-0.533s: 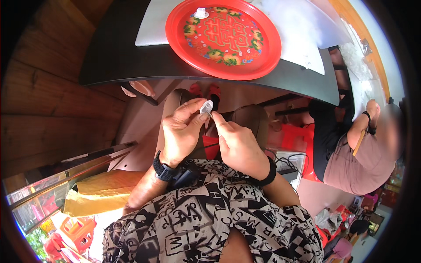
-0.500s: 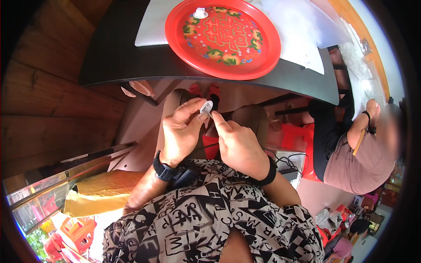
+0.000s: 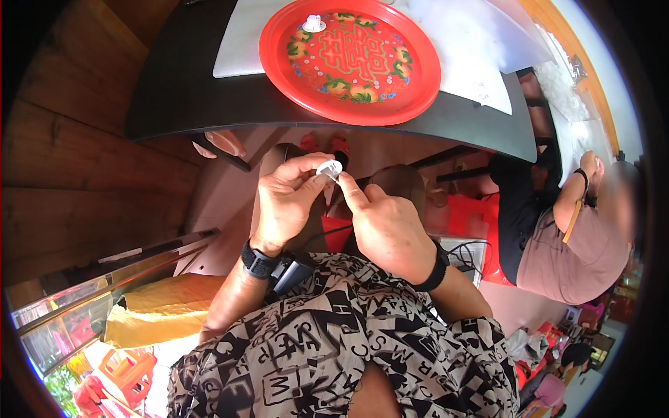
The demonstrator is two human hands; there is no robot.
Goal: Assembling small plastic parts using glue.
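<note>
Wooden wall: one, standing (image 3: 83,139) at the far left.
Orange basket: one, resting (image 3: 129,376) low at the near left.
Yellow cloth: one, lying (image 3: 160,310) right of the basket, sagging in folds.
Black table: one, spanning (image 3: 167,90) the far side, its near edge hanging over the floor beyond the hands.
Left hand: one (image 3: 282,202), wearing one black wristband (image 3: 258,261); thumb and fingers are clamping on a white piece.
White pieces: two in sight; one small round one (image 3: 329,169) is sitting in the left fingertips, which are covering part of it, and the other (image 3: 313,24) is standing on the tray's far left part.
Red tray: one, round (image 3: 421,90), lying on the table and showing a fruit pattern; it is covering part of the white sheeting.
Right hand: one (image 3: 394,226), wearing one black wristband (image 3: 435,268); the index finger is reaching to the held piece's near right edge, the other fingers are curling under, and whether they are gripping anything I cannot tell.
Black cables: several, tangling (image 3: 463,254) right of the right wrist, too tangled to count.
White sheeting: showing (image 3: 474,76) on both sides of the tray; whether one sheet or two, I cannot tell.
Co-worker: one, sitting (image 3: 550,258) at the right, the forearms reaching toward the far side.
</note>
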